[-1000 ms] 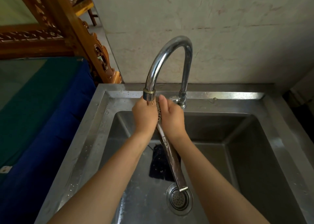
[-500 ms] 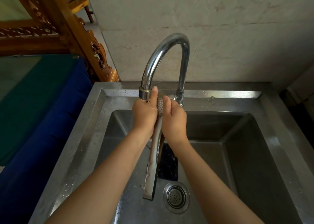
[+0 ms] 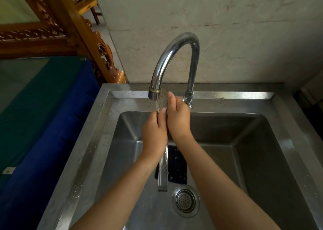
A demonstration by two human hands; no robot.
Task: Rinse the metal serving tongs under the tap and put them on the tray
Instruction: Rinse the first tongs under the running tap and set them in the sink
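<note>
The metal serving tongs (image 3: 163, 170) hang upright between my two hands over the steel sink (image 3: 272, 142), their flat handle end pointing down toward me. My left hand (image 3: 154, 135) grips the tongs around the middle. My right hand (image 3: 177, 118) holds their upper end, fingers reaching up beside the spout of the curved chrome tap (image 3: 172, 55). A thin stream of water runs from the spout onto the top of the tongs. The head of the tongs is hidden by my hands. No tray is in view.
A round drain strainer (image 3: 185, 200) sits in the basin floor, with a dark rectangular object (image 3: 177, 167) lying behind it. A table covered in blue and green cloth (image 3: 43, 125) stands to the left, a carved wooden frame (image 3: 97, 44) behind it. A stained wall backs the sink.
The tongs' lower end swung from over the drain to the left and now hangs nearly straight down. My left hand slid lower on the tongs; my right hand stayed near the spout.
</note>
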